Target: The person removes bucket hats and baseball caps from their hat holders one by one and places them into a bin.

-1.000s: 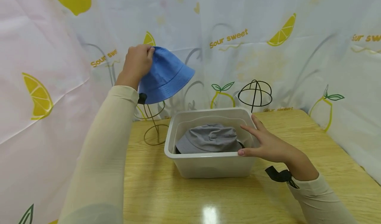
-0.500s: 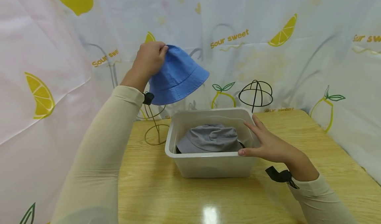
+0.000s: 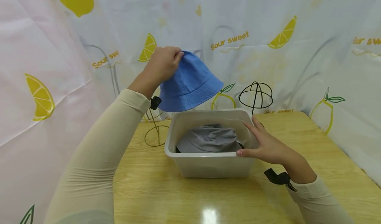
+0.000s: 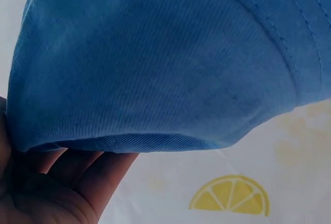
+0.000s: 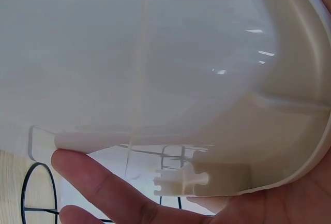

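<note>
My left hand point(image 3: 163, 64) pinches a blue bucket hat point(image 3: 190, 85) by its crown, in the air above the back left part of a white plastic bin point(image 3: 212, 166). In the left wrist view the hat point(image 4: 155, 69) fills most of the picture, with fingers point(image 4: 111, 175) under the cloth's lower edge. A grey bucket hat point(image 3: 208, 139) lies inside the bin, a dark edge showing beneath it. My right hand point(image 3: 269, 144) rests spread at the bin's right side, thumb on the front rim. The right wrist view shows a straight finger point(image 5: 103, 182) along the bin wall point(image 5: 181, 53).
A black wire hat stand point(image 3: 255, 95) with a domed top stands behind the bin's right back corner. Another wire stand point(image 3: 156, 136) is at the back left, its top partly hidden by the left hand and wrist. A lemon-print curtain point(image 3: 297, 68) backs the wooden table point(image 3: 166, 197).
My left hand has carried the blue hat rightward from over the left wire stand toward the bin, dipping slightly at the end. The right hand and bin stay nearly still.
</note>
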A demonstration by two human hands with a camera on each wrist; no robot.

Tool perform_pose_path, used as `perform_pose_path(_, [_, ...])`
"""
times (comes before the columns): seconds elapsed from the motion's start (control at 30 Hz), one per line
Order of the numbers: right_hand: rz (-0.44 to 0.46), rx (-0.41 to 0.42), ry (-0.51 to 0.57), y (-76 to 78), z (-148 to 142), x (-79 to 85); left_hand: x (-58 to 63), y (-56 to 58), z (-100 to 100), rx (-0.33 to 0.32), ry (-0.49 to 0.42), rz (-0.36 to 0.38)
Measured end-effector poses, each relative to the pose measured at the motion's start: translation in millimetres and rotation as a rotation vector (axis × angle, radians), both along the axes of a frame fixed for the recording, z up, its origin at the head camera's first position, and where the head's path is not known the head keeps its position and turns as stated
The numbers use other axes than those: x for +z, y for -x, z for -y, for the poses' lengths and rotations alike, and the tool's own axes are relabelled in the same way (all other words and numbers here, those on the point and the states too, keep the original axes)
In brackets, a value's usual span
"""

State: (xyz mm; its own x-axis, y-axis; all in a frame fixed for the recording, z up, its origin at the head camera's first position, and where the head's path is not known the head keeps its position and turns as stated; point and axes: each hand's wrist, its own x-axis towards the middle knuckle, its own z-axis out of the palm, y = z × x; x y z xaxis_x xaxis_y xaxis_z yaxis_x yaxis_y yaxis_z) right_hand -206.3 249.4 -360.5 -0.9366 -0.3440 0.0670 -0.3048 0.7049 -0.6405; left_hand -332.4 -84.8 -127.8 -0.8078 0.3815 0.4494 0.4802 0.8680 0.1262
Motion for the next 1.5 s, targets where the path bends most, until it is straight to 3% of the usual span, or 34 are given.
perform_pose_path(0.63, [0.005, 0.019, 0.028, -2.7, -1.9, -4.1, -8.8, -25.7, -30.8, -0.155, 0.046, 0.043])
perform_pose_path(0.83, [-0.008, 0.021, 0.018, -0.9, -0.6, 0.3, -12.3, -33.1, -38.3, -0.169, 0.056, 0.075])
perform_pose_path(1.3, [-0.002, 0.022, 0.036, 2.6, 0.3, -3.7, -42.6, -39.9, -53.2, -0.191, 0.088, 0.186])
perform_pose_path(1.5, [-0.012, 0.020, 0.048, 0.6, -0.3, -0.4, -52.6, -40.0, -57.3, -0.214, 0.146, 0.204])
